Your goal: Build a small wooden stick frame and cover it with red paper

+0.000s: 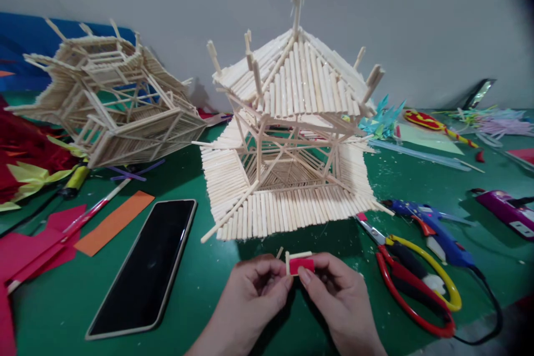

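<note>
Both my hands meet low in the middle of the view. My left hand (254,289) and my right hand (337,292) pinch a small red paper piece framed by short wooden sticks (301,264) between their fingertips. Just beyond them stands a tall pagoda-like model of wooden sticks (292,139) on the green table (208,267). Its lower roof edge lies a short way above my fingers.
A second stick model (112,105) lies tilted at the back left. A black phone (146,267) rests left of my hands. Red-and-yellow scissors (413,278) and a blue glue gun (434,231) lie to the right. Coloured paper scraps (37,233) cover the left side.
</note>
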Tool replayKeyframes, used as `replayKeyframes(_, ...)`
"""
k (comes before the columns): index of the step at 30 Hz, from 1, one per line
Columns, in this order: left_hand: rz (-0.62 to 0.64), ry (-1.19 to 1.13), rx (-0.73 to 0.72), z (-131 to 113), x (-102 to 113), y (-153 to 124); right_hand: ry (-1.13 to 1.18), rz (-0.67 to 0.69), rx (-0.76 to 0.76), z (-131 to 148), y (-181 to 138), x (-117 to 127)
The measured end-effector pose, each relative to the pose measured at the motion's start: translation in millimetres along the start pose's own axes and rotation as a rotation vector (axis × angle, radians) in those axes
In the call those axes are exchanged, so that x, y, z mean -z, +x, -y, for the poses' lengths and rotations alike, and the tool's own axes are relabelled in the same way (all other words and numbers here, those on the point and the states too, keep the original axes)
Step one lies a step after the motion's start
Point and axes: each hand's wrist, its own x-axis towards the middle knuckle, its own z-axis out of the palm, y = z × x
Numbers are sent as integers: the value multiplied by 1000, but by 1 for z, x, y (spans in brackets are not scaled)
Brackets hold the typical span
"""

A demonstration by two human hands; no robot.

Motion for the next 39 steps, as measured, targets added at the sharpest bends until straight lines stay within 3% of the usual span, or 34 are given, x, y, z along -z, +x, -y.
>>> replayKeyframes(14,-7,-18,-109,17,1,4,40,-60,-28,-2,-2,-3)
replayKeyframes(21,-143,-206,-63,16,-5,3,-8,-85,52,-2,-2,-4)
replayKeyframes(26,-119,-238,-64,15,-5,3,-17,-83,63,1,-2,-4)
replayKeyframes(34,-67,-175,-3,5,-2,1,-81,70,14,0,0,3)
replayKeyframes(39,-70,-180,2,-1,-3,-1,24,65,-52,7,1,5)
